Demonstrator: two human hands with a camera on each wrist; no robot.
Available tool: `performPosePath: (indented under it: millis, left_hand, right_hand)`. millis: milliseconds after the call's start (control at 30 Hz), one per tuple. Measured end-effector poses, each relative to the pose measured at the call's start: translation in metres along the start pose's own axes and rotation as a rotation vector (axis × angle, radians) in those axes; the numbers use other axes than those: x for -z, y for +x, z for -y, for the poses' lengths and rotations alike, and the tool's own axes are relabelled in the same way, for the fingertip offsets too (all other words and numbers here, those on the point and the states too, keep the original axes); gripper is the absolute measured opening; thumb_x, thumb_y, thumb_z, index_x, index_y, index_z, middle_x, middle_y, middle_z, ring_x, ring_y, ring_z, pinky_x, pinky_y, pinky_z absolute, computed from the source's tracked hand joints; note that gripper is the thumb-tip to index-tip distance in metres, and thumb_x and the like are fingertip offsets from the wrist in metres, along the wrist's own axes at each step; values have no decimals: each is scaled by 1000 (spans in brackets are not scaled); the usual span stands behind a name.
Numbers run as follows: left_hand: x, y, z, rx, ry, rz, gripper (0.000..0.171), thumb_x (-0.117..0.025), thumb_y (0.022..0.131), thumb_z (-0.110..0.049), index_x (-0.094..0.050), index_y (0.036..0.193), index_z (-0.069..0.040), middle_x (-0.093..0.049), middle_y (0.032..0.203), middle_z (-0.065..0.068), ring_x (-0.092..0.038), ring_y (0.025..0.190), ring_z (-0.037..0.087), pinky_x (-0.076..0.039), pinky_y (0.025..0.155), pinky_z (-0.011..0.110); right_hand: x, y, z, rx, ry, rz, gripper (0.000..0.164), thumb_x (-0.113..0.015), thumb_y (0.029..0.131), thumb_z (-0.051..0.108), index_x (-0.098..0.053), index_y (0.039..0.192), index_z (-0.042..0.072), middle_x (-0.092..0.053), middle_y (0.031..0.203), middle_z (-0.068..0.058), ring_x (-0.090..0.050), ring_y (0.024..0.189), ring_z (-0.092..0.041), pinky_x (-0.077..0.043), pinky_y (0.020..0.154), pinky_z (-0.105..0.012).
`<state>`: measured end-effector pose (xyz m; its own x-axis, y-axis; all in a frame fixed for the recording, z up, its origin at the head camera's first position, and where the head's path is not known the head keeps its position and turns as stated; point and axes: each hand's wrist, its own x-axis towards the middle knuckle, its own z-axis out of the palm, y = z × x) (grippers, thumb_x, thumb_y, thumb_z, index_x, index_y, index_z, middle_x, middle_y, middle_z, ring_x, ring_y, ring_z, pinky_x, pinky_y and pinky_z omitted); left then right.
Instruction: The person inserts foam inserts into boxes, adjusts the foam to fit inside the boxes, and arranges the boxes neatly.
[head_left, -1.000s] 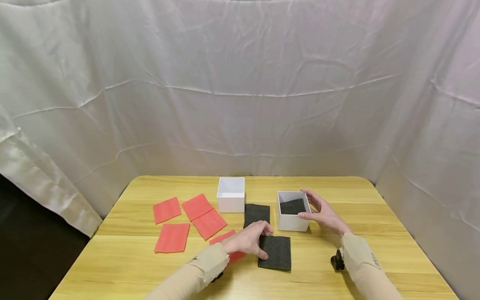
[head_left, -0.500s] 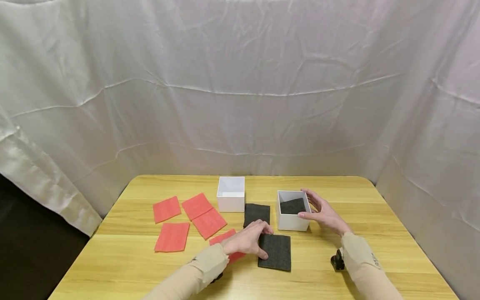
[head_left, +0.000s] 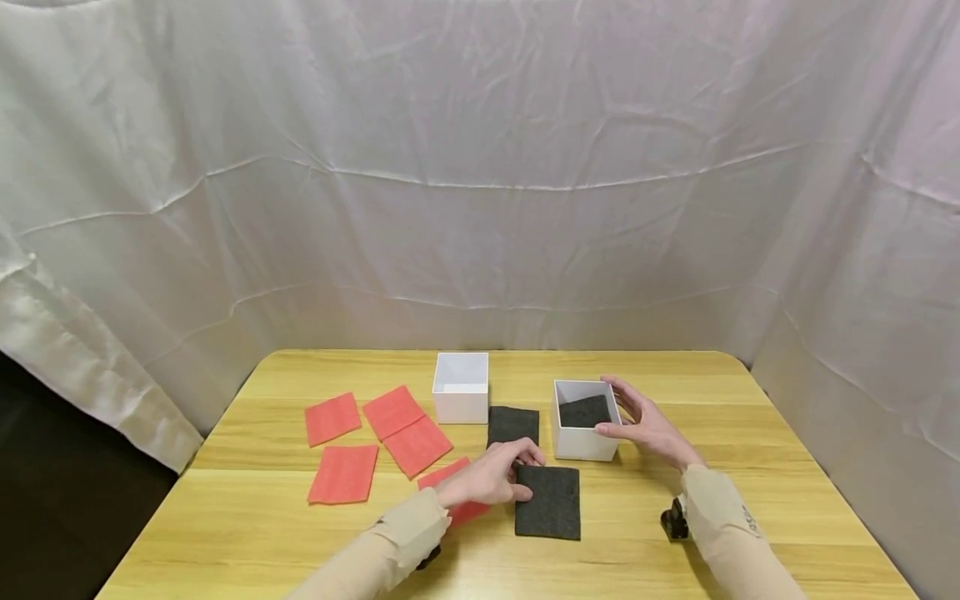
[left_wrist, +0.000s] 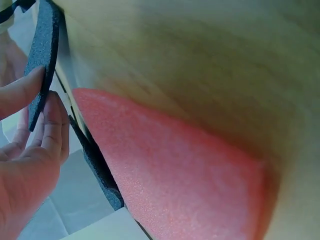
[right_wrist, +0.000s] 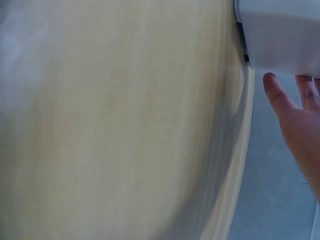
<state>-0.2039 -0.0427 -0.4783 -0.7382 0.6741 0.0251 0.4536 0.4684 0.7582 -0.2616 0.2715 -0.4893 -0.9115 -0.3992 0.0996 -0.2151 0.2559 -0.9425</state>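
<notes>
My left hand [head_left: 491, 479] pinches the left edge of a black felt square [head_left: 551, 504]. In the left wrist view the thumb lies on one face of this felt square [left_wrist: 45, 42] and the fingers on the other. A second black felt square [head_left: 513, 423] lies just beyond that hand. My right hand [head_left: 652, 429] holds the right side of a white open-topped box [head_left: 585, 444], thumb at the front and fingers at the back. Inside that box lies black felt [head_left: 585, 411]. The right wrist view shows the thumb and fingertips by the box wall [right_wrist: 285, 40].
Another white box [head_left: 461, 408] stands left of the held one. Several red felt squares [head_left: 342, 475] lie on the left of the wooden table [head_left: 675, 575], two overlapping. One red square [head_left: 468, 510] is partly under the left forearm's line of sight. Pale curtains [head_left: 480, 242] surround the table.
The left thumb has shifted slightly upward along the black felt square's edge, and that square has moved a little away from me. The right hand and its box stay in place.
</notes>
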Motion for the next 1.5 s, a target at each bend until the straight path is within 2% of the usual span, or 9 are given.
performPosePath:
  millis: [200, 433, 633, 733, 933, 1067, 1200, 1300, 1500]
  left_hand:
    - [5, -5, 0, 45, -109, -17, 37, -77, 86, 0, -59, 118, -8, -64, 109, 8, -58, 86, 4, -52, 79, 16]
    - [14, -6, -5, -47, -233, -86, 41, -79, 81, 5, -54, 114, 2, -64, 83, 18, -53, 69, 6, -49, 68, 14]
    - [21, -7, -10, 11, -337, -156, 37, -78, 83, 4, -53, 110, -1, -57, 77, 5, -59, 77, 11, -51, 79, 16]
    - [23, -5, -10, 6, -387, -187, 35, -75, 84, 5, -50, 108, 1, -50, 75, 4, -55, 72, 10, -50, 77, 18]
    - [28, -3, -14, 16, -447, -239, 31, -74, 86, 3, -50, 107, 2, -45, 79, 3, -52, 73, 9, -49, 72, 18]
    - [34, -1, -19, 12, -478, -280, 29, -74, 87, 1, -54, 107, 4, -55, 86, 5, -57, 80, 7, -54, 79, 20]
    - [40, 3, -24, 20, -520, -312, 26, -72, 87, 1, -59, 109, 7, -66, 91, 16, -65, 76, 5, -60, 81, 31]
    - [44, 6, -28, 45, -508, -334, 26, -72, 89, -1, -64, 112, 5, -70, 96, 23, -66, 75, 4, -62, 80, 34]
    - [50, 10, -34, 75, -471, -346, 30, -72, 90, -4, -68, 119, 2, -71, 110, 26, -69, 85, 10, -60, 81, 27]
  right_hand:
    - [0, 1, 0, 2, -5, 5, 87, -75, 89, 10, -23, 158, 3, -19, 166, -25, -12, 152, -50, -16, 118, -68]
    - [1, 0, 0, 3, -1, 8, 87, -75, 89, 10, -22, 158, 3, -18, 166, -25, -11, 152, -51, -15, 118, -70]
    - [1, 0, -1, 5, 6, 8, 88, -75, 89, 9, -22, 158, 1, -19, 165, -26, -13, 152, -50, -16, 118, -67]
    - [1, 0, 0, 9, 11, 10, 87, -75, 89, 9, -21, 158, 1, -20, 165, -26, -14, 152, -50, -16, 119, -67]
    - [0, -1, 1, 16, 11, 22, 87, -74, 90, 9, -20, 159, 1, -20, 165, -26, -14, 152, -49, -17, 118, -64]
    - [0, -1, 1, 19, 7, 24, 87, -74, 90, 9, -20, 159, 2, -22, 164, -26, -16, 152, -48, -18, 118, -63]
    - [1, -1, 0, 20, 10, 26, 88, -74, 90, 10, -19, 159, 2, -18, 166, -25, -12, 152, -49, -15, 118, -66]
    - [1, -1, 0, 19, 7, 25, 88, -74, 90, 10, -19, 159, 2, -14, 167, -25, -9, 152, -51, -13, 118, -70]
    - [1, -1, 0, 19, 10, 21, 89, -74, 90, 10, -19, 159, 2, -14, 167, -24, -9, 153, -50, -13, 118, -70]
